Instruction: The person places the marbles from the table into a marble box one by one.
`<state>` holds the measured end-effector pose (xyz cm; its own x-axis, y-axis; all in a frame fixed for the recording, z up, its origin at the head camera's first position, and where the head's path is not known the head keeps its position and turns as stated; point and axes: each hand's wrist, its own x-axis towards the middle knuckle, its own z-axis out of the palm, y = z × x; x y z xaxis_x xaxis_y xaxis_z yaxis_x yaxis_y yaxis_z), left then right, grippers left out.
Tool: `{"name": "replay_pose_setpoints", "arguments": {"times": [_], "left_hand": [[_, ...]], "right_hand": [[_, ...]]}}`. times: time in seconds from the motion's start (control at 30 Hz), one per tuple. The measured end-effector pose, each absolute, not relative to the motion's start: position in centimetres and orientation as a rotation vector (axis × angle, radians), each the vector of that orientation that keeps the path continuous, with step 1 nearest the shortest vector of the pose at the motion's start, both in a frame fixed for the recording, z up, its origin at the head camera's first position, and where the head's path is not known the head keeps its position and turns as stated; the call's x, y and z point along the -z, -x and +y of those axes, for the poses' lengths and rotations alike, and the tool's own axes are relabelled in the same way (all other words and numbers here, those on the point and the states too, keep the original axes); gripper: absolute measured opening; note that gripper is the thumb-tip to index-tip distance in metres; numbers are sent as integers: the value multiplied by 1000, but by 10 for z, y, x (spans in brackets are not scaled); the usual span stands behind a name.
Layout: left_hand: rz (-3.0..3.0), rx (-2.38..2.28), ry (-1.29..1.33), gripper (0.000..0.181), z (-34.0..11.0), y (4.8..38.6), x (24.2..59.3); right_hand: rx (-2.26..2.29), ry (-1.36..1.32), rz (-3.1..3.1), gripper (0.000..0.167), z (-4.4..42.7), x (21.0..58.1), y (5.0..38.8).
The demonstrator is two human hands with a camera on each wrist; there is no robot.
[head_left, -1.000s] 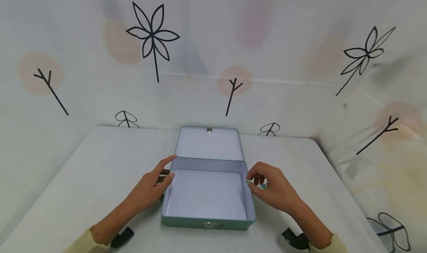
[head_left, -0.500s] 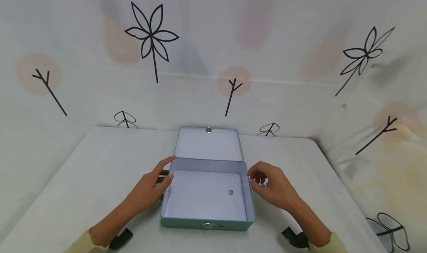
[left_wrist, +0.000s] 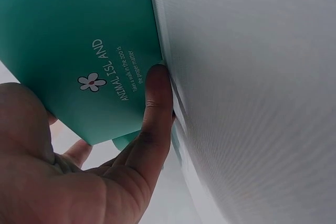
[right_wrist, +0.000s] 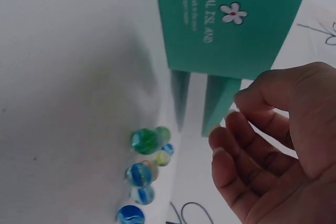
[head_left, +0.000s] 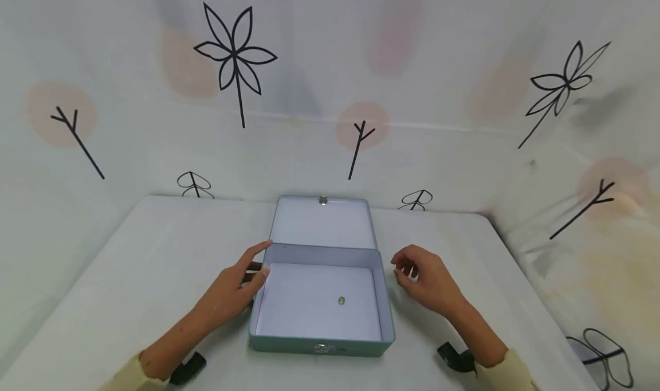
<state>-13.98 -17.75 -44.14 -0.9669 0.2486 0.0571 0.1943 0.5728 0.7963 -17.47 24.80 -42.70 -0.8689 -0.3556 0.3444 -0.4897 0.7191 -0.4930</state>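
A green tin box (head_left: 317, 345) sits on the white table with its hinged lid (head_left: 323, 223) laid back. On its white floor lies one small yellow-green marble (head_left: 341, 300). My left hand (head_left: 234, 290) holds the box's left side, thumb at the rim and fingers along the outer wall; in the left wrist view a finger presses low on the printed wall (left_wrist: 68, 24). Just right of the box, my right hand (head_left: 430, 279) hovers with loosely curled fingers and nothing visible in them. Below it, the right wrist view shows several glass marbles, including a green marble (right_wrist: 147, 141) and a blue marble (right_wrist: 130, 215).
The white table (head_left: 170, 253) extends on both sides of the box. A white cloth wall (head_left: 309, 81) with printed flowers and twigs rises behind and to the sides. The marbles lie loose on the tabletop near the box's right side, mostly hidden by my hand in the head view.
A marble has dropped from my right hand into the box and rolled leftward across its floor. That hand has drawn back to the right from the rim. My left hand stays put.
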Motion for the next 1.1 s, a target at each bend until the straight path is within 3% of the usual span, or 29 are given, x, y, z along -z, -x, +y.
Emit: {"name": "replay_pose_setpoints", "arguments": {"times": [1.1], "left_hand": [[2735, -1368, -373, 57, -178, 142, 445]], "right_hand": [[-628, -496, -2891, 18, 259, 449, 186]]}}
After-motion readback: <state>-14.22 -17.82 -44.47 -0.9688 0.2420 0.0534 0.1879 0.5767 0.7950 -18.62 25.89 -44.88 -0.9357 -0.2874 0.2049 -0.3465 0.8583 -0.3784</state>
